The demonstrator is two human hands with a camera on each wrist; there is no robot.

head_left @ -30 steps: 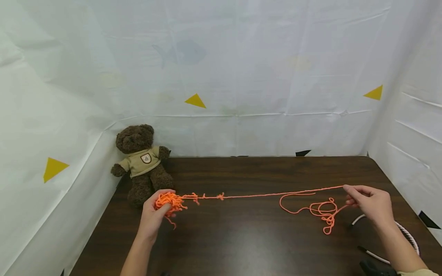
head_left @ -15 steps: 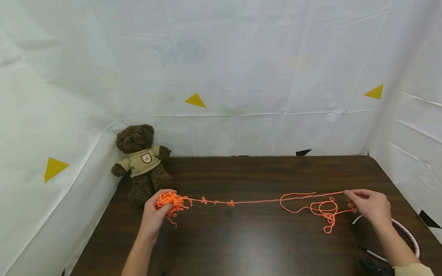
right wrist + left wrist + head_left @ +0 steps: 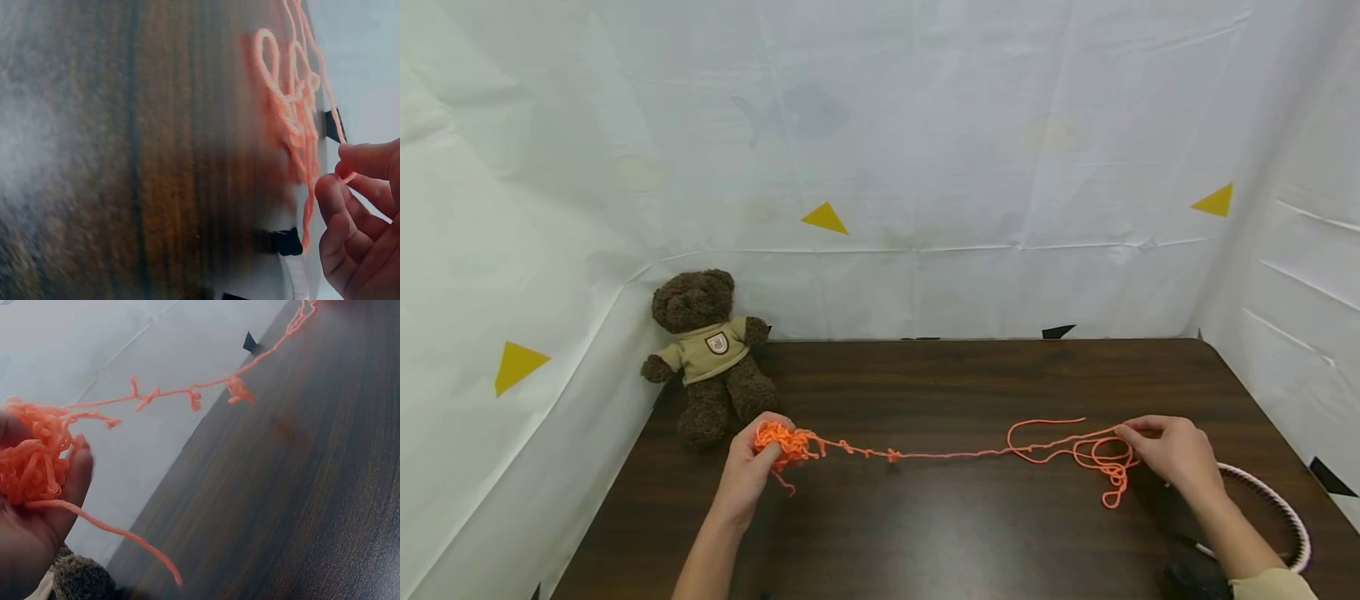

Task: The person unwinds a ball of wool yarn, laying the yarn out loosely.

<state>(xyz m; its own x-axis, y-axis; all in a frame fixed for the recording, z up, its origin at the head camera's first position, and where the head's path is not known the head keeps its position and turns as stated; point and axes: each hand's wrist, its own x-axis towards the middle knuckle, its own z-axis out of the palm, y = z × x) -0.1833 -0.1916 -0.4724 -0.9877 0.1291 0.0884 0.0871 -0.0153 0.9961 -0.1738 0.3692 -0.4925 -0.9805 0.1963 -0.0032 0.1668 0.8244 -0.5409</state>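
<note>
Gripping tangled orange yarn [image 3: 778, 439] in left hand [image 3: 745, 475], pinching its knotted strand [image 3: 893, 456] in right hand [image 3: 1180, 456], over brown table [image 3: 940, 533].

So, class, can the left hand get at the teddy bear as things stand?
Probably yes: the teddy bear is just beyond the left hand, with nothing visible between them, though the bunched orange yarn it grips would likely need putting down first.

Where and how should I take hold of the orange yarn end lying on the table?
Probably pinch the orange yarn end just behind its tip, from the far side: it points right, and the strand the right hand holds runs nearer.
</note>
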